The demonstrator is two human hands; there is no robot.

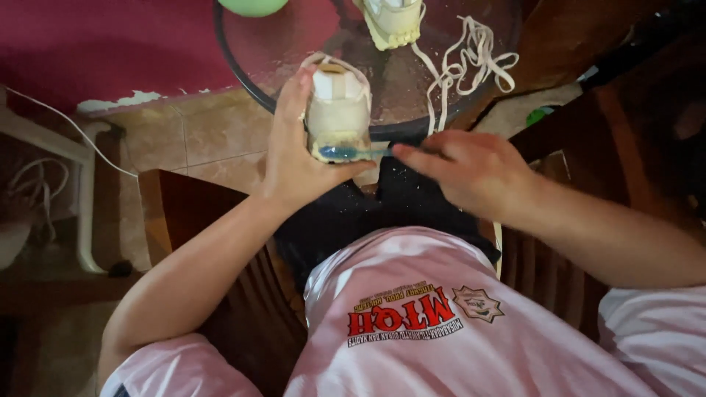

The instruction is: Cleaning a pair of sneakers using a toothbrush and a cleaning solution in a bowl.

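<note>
shoe (337, 110) gripped in left hand (294, 158) fingers; right hand (471, 169) fingers pinch toothbrush (353, 152) against its heel.

No packages, signs or screens are seen in the head view. Only one label-like item is found: a printed logo (403, 317) on the front of the pink shirt (412, 294), low centre of frame, seen upside down from the wearer's side. It is made up of bold red block lettering with smaller dark lines curved above and below it. Just beside it, to the right, a tan and dark star-shaped badge emblem (478, 303) is printed. Finer detail of the emblem cannot be made out, possibly a crest.
</note>
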